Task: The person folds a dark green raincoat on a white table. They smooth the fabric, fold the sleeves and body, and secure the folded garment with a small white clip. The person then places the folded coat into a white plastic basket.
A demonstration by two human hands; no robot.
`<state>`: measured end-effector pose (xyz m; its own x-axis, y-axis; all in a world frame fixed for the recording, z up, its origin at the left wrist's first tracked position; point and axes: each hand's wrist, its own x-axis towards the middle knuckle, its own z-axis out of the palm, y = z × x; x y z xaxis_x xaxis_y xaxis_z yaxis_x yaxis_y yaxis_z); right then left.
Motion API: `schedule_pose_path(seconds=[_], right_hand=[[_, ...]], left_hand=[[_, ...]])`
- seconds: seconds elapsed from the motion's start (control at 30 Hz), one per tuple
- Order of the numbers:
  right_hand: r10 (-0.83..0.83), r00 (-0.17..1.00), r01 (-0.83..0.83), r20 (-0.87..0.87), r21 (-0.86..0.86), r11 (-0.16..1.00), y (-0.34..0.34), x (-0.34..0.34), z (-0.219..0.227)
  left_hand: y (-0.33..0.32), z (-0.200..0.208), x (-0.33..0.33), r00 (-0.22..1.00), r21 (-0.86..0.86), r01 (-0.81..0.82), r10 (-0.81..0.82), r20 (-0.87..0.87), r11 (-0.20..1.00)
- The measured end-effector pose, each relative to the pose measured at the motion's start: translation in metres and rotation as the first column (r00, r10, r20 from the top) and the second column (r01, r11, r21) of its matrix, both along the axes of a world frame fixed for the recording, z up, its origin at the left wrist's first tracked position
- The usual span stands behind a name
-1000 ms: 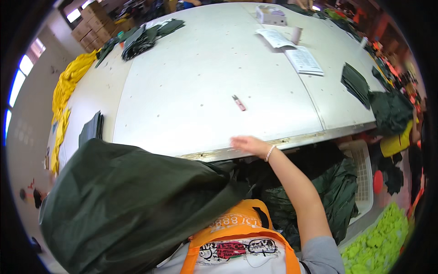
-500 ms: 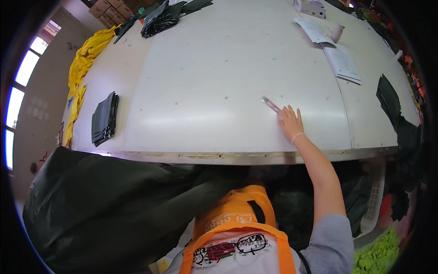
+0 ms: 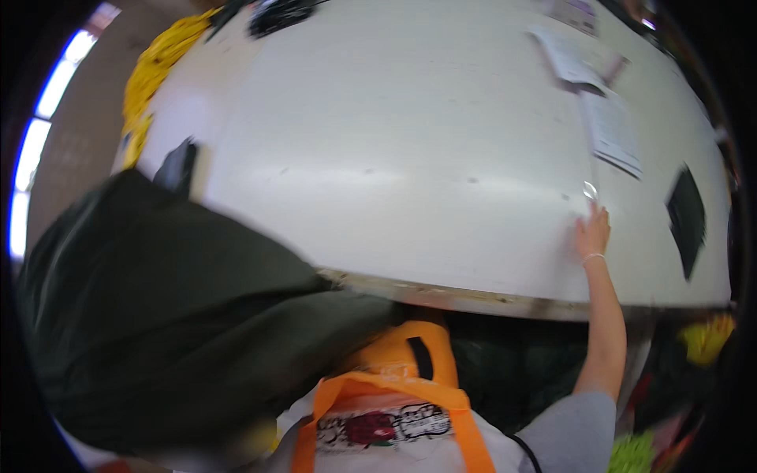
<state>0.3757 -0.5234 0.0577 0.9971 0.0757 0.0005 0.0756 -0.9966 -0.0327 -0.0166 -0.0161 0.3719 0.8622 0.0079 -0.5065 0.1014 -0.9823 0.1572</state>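
My right hand [image 3: 593, 234], a pale band at its wrist, reaches over the right part of the white table [image 3: 378, 229]. Its fingers point away from me and close over a slim, pen-like tool, mostly hidden by them. Only the tool's bright, shiny end [image 3: 590, 191] sticks out past the fingertips; blur hides its exact kind. A large dark green cloth [image 3: 158, 315] rises in a heap at my left, between me and the table. My left hand does not show.
White papers [image 3: 613, 132] lie beyond my right hand, near a box [image 3: 574, 14]. Dark cut pieces [image 3: 686, 222] rest at the right, with another dark stack [image 3: 177, 167] at the left. Yellow cloth [image 3: 162, 59] hangs along the far left edge. My orange-and-white apron [image 3: 386, 430] shows below.
My right hand has swept rightward across the table with the slim tool. The dark green cloth at my left now stands higher and covers part of the table's left corner. The view has shifted.
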Motion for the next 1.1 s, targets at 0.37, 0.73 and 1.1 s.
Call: schedule_pose_path(seconds=[0.37, 0.73, 1.1], right_hand=[[0.961, -0.167, -0.130, 0.221, 0.961, -0.244, 0.368, -0.192, 0.212], [0.681, 0.583, -0.677, 0.443, 0.728, 0.106, 0.380, -0.259, 0.240], [0.900, 0.435, -0.142, -0.035, 0.984, 0.107, 0.466, -0.333, 0.125]], left_hand=[[-0.027, 0.077, -0.032, 0.987, 0.038, 0.098, -0.092, -0.129, 0.994], [0.235, 0.088, -0.001, 0.009, 0.163, -0.639, -0.205, 0.979, 0.752], [0.195, 0.056, -0.065, -0.580, -0.200, 0.084, 0.211, 0.787, 0.976]])
